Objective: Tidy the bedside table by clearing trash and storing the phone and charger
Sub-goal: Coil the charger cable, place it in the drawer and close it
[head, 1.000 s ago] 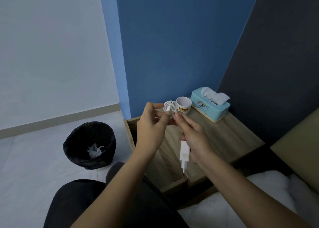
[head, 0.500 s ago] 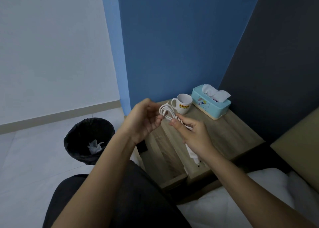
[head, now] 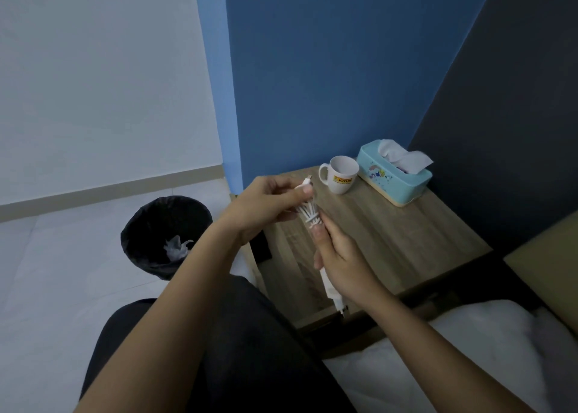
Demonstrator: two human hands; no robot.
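Note:
A white charger is held above the wooden bedside table [head: 406,240]. My right hand [head: 341,259] grips its plug block [head: 331,290], prongs pointing down toward the table's front edge. The white cable [head: 309,215] is bundled into tight loops just above my right thumb. My left hand [head: 266,206] pinches the cable's free end, and the small connector [head: 308,179] sticks out past my fingers. A dark flat thing [head: 262,247], possibly the phone, shows under my left wrist at the table's left edge.
A white mug [head: 341,175] and a teal tissue box [head: 394,178] stand at the back of the table. A black bin [head: 162,234] with crumpled white tissue inside sits on the pale floor to the left. White bedding [head: 484,350] lies at the lower right.
The loose round coil of cable has been drawn into a tight bundle. Both hands have shifted slightly toward the table's left front, with the plug block still pointing down.

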